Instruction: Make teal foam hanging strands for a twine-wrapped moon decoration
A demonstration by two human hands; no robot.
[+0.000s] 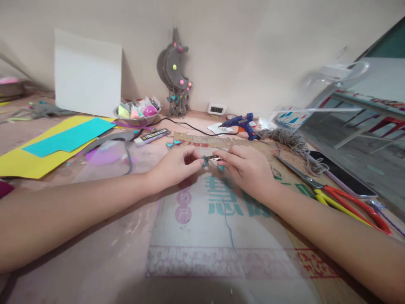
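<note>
Over the middle of the printed cardboard sheet (193, 236), my left hand (175, 169) pinches a small teal piece (204, 161) between thumb and fingers. Close beside it, my right hand (249, 171) is closed on a small shiny metal tool that looks like a nail clipper (213, 158), its tip touching or almost touching the teal piece. Another bit of teal (221, 168) shows under the right fingers. A thin grey string (228, 226) trails down over the cardboard. Small teal heart-shaped pieces (173, 144) lie just beyond my left hand.
A blue glue gun (242, 124), grey yarn (291, 141), scissors (319, 183) and a phone (341, 173) lie to the right. Leftward are teal (69, 137) and yellow sheets (41, 164) and a bowl (136, 120). A grey moon ornament (174, 65) leans on the wall.
</note>
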